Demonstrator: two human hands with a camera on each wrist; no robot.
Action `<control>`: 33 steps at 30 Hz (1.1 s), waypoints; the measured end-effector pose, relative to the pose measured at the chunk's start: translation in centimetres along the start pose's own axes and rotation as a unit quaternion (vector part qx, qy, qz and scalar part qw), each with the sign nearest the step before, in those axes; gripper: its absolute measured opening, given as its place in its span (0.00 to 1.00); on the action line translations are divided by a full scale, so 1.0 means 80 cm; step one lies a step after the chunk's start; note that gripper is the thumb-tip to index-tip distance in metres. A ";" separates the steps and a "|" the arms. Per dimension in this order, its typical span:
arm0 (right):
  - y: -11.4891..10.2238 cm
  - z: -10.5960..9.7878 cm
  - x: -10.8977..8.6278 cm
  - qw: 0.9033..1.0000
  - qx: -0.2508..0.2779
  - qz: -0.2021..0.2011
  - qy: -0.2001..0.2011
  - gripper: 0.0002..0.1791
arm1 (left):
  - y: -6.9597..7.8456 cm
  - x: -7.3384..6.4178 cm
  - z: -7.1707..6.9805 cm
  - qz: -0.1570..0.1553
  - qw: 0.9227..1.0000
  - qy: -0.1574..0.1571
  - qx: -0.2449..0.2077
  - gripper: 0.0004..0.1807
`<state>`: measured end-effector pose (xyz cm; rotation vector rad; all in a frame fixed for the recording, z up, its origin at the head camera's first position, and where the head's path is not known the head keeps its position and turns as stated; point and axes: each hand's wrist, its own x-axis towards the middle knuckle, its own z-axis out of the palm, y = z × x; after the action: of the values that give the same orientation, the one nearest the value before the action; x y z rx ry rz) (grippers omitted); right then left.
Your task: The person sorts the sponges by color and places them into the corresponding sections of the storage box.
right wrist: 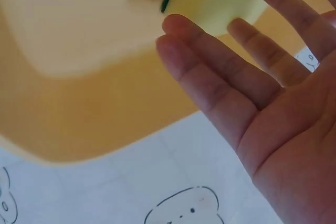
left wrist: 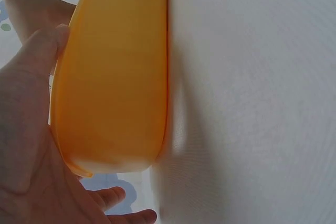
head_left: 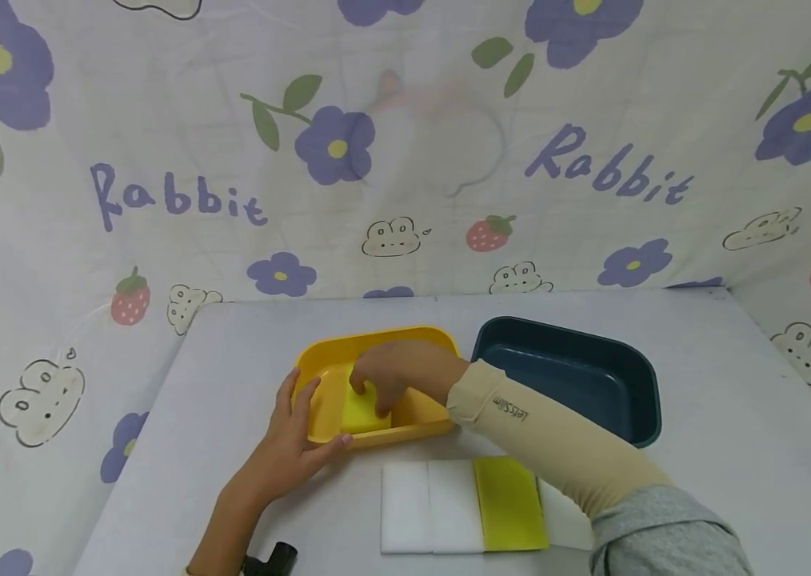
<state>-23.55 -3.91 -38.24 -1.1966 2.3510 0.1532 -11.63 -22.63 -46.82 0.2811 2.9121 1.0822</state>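
A yellow plastic tray (head_left: 405, 436) stands on the white table. Inside it, toward the left end, a yellow sponge (head_left: 355, 416) lies; a thin dark green layer shows along one edge in the right wrist view. My right hand (head_left: 401, 372) reaches down over this sponge (right wrist: 226, 3), thumb and fingertips gripping it from above. My left hand (head_left: 286, 452) rests at the tray's near left corner, its thumb on the front rim and straight fingers spread along the left end. In the left wrist view, that thumb touches the rim of the tray (left wrist: 115, 77).
Right of the yellow tray stands a dark blue tray (head_left: 564, 376), partly behind my right sleeve (head_left: 542, 432). In front, white blocks (head_left: 405, 508) and a yellow block (head_left: 512, 504) lie in a row. A patterned cloth (head_left: 405, 184) hangs behind the table.
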 end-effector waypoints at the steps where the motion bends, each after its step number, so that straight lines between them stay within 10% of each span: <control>1: -0.002 0.000 0.001 1.000 -0.004 -0.004 0.003 0.21 | 0.000 0.000 0.000 0.001 1.000 0.001 -0.001 0.55; 33: -0.012 -0.002 0.001 0.999 0.015 -0.038 0.011 0.29 | 0.000 0.001 -0.001 -0.004 1.000 -0.011 0.000 0.57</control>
<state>-22.87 -4.60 -37.98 -1.2774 2.3150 0.0789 -11.73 -22.65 -46.78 0.2781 2.8920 1.0706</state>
